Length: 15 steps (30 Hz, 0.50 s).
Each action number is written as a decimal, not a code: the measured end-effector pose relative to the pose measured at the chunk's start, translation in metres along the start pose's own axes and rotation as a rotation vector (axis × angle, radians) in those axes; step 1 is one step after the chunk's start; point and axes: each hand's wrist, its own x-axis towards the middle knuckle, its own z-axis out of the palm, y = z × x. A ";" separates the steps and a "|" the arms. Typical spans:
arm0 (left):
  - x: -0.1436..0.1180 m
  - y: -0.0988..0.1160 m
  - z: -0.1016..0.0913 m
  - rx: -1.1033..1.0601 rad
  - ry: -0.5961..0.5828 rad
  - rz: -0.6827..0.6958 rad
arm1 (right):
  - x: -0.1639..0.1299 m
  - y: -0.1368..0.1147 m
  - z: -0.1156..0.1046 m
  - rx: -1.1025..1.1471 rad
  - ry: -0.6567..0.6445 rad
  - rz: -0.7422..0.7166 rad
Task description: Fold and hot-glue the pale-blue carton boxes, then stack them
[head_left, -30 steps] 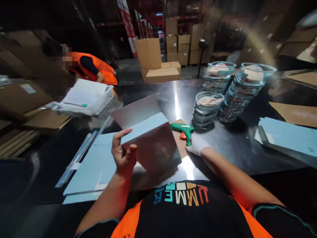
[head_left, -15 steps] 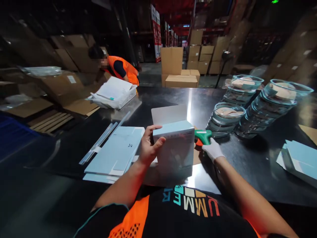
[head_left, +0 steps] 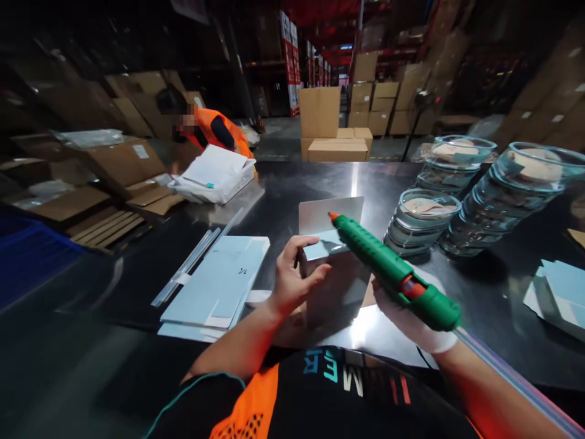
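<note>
Glue gun [head_left: 393, 274]: lifted off the table since a moment ago, gripped in the gloved right hand [head_left: 414, 317], nozzle over the box [head_left: 336, 277].
Left hand [head_left: 292, 283]: fingers still clasping the box's left edge, flap open.

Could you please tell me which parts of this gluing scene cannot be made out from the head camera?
- Right hand: its white-gloved fingers are mostly hidden behind the green glue gun.
- Light-blue box: the near side is in shadow, and the left hand covers its left edge.
- Stacked clear containers: the contents are blurred, and the right edge cuts them off.
- Flat blue sheets: the small mark is too small to read.
</note>
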 end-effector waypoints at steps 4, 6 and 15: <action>-0.004 -0.001 0.006 0.056 -0.011 0.065 | 0.006 -0.016 0.013 -0.150 0.009 -0.247; -0.005 0.000 0.007 0.075 0.001 0.084 | 0.009 -0.016 0.012 -0.158 0.009 -0.259; 0.001 0.008 -0.005 0.031 0.024 -0.038 | 0.010 0.051 0.003 0.284 0.223 0.465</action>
